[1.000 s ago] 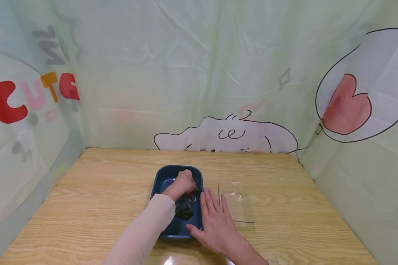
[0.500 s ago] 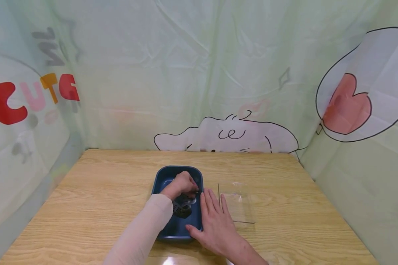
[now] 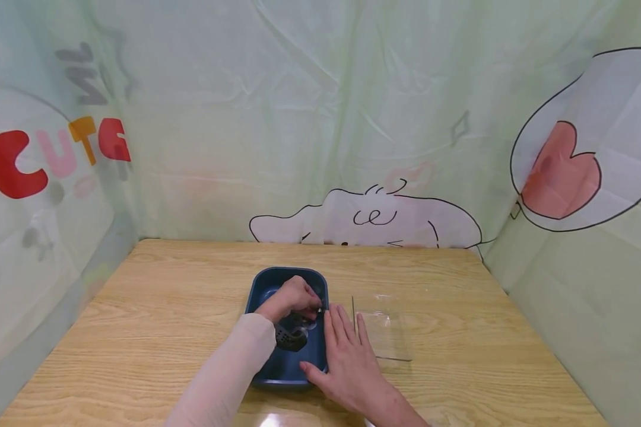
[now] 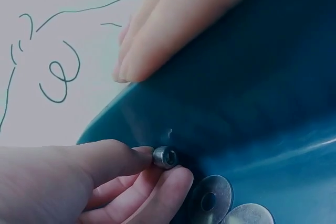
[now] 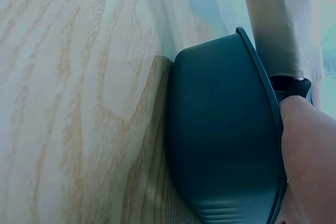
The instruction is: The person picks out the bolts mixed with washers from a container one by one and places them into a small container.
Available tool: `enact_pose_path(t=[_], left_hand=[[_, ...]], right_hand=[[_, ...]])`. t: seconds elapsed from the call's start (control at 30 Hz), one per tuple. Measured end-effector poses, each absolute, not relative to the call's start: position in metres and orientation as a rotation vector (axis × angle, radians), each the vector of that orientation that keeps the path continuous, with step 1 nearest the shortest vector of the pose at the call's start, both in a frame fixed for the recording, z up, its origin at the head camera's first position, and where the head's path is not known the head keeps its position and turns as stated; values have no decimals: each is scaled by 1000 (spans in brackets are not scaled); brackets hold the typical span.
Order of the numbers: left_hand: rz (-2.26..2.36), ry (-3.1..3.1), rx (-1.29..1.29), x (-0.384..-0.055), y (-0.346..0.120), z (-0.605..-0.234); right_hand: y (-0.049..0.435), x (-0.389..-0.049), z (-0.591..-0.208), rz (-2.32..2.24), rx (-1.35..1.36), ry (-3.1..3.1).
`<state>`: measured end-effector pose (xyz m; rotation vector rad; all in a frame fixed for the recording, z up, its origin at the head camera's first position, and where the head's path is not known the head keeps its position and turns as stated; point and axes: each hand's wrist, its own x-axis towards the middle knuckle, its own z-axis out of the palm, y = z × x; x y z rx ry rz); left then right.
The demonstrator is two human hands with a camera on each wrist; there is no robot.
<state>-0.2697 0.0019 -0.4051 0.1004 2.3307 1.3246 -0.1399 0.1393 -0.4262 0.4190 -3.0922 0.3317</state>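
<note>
A deep blue plastic bin [image 3: 285,373] stands on the table. My left hand [image 3: 294,296] reaches inside it, close to the right wall. Between thumb and fingertips it pinches a small metal socket-head screw [image 4: 165,157], knurled head showing; the shank is hidden. Flat metal washers [image 4: 224,195] lie on the bin floor below those fingers. A dark perforated piece [image 3: 291,339] lies near the left wrist, partly covered by the forearm. My right hand [image 3: 352,367] rests along the bin's right rim with straight fingers, its thumb reaching over the near right corner.
A clear plastic box [image 3: 392,357] with dark-looking edges stands just right of the bin, beside the right fingers. The wooden table [image 3: 155,296] runs back to a printed curtain [image 3: 219,148], which also hangs at both sides.
My left hand has shifted slightly toward the bin's right wall, its fingers drawn together in a pinch. The dark perforated piece has moved a little leftward. The right hand stays put.
</note>
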Motion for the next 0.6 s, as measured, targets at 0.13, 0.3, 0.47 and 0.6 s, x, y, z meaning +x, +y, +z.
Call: enact_pose_path(t=[0.13,0.3,0.47,0.6], left_hand=[[1354,2308,117,-270,0,-404],[1385,2294,176,-270,-4,-398],[1415,2272,221,-271,-9,-391],[1446,2240,248,-271,-11,-384]], right_hand=[[139,-140,-426,329,424,-3085],[142,-141,-425,362,428,-3081],[152,-140,-421,361,393,-3058],[165,-139,-418,352,358,-3014]])
